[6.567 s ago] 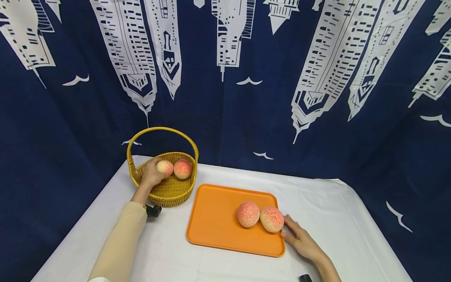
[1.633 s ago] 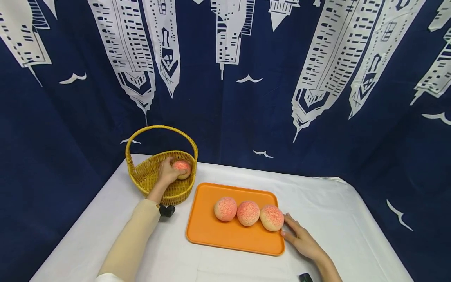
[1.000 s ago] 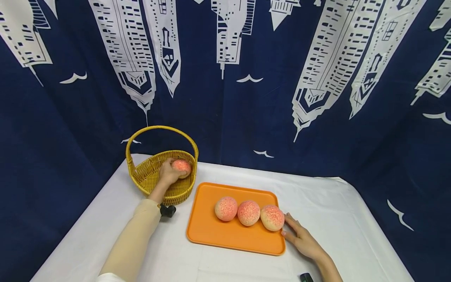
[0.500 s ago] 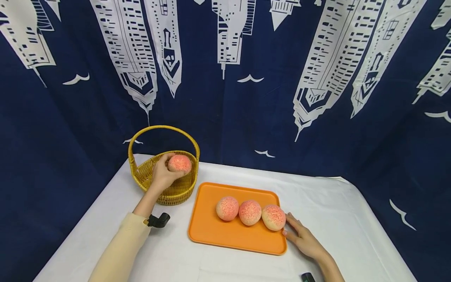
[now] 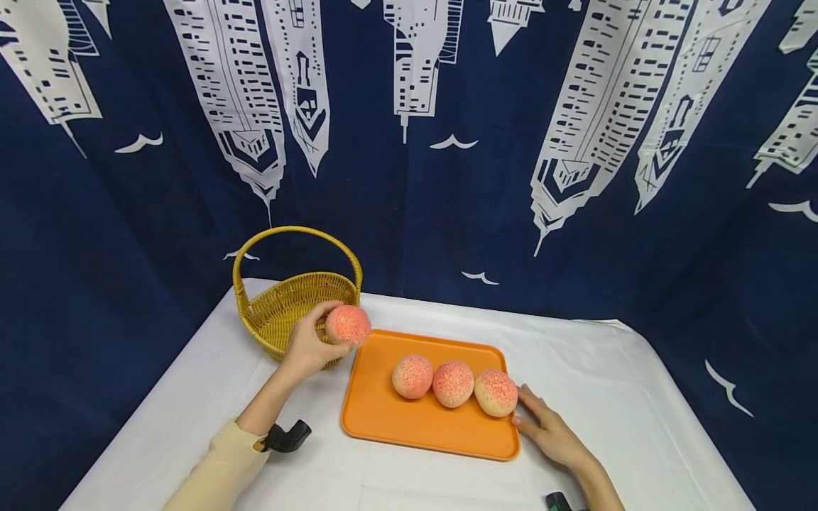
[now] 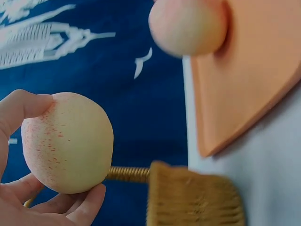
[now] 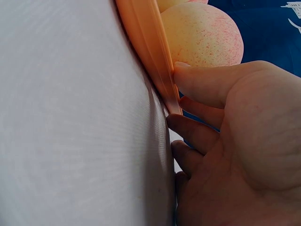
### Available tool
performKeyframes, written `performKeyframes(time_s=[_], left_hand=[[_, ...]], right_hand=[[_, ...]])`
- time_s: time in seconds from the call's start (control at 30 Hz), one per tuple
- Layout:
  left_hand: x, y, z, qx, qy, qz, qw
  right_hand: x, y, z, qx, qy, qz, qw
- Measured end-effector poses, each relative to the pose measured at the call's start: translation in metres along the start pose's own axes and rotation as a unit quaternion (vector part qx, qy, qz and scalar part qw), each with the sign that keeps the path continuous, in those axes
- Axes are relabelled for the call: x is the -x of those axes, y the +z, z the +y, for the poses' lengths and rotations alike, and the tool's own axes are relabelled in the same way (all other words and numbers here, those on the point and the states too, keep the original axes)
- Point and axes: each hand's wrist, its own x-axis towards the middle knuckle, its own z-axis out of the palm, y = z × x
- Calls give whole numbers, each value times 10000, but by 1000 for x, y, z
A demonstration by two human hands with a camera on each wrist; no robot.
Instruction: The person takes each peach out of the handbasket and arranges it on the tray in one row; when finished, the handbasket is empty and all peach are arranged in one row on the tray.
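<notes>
My left hand [image 5: 308,349] grips a pink-and-cream peach [image 5: 348,326] between thumb and fingers, in the air between the wicker basket [image 5: 275,312] and the orange tray [image 5: 383,419]. In the left wrist view, the thumb and fingertips wrap the sides of this peach [image 6: 80,146]. Three similar peaches sit in a row on the tray: a left one [image 5: 412,377], a middle one [image 5: 454,385] and a right one [image 5: 495,393]. At the tray's right edge lies my right hand [image 5: 552,436], fingers relaxed. Its thumb touches the tray rim [image 7: 157,52] in the right wrist view.
The basket's tall arched handle [image 5: 297,229] rises at the back left of the white-covered table [image 5: 575,355]. Behind the table hangs a dark blue curtain [image 5: 415,234] with white building prints. The left half of the tray has bare surface.
A third peach joined the tray's row earlier. Since then, my left hand has taken hold of the last peach in the basket, lifted it out and moved right and nearer. My right hand stays put.
</notes>
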Motion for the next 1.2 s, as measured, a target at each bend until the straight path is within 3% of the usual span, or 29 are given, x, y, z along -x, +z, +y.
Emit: performKeyframes(time_s=[0.17, 0.33, 0.47, 0.6, 0.87, 1.2], left_hand=[[14, 17, -4, 195, -105, -366, 9991], [24, 32, -12, 24, -258, -510, 9984], [28, 41, -19, 83, -180, -622, 9979], [31, 47, -27, 100, -208, -645, 9977], [30, 54, -42, -295, -207, -509, 9981], [27, 58, -49, -426, -170, -473, 9978]], right_hand=[[0, 0, -1, -4, 43, -39, 10000], [-1, -1, -2, 15, 201, -143, 9997], [-1, -1, -3, 1, 236, -168, 9996], [-1, -1, -2, -34, 193, -155, 9997], [-1, 0, 0, -27, 119, -96, 9999], [-1, -1, -2, -72, 139, -129, 9998]])
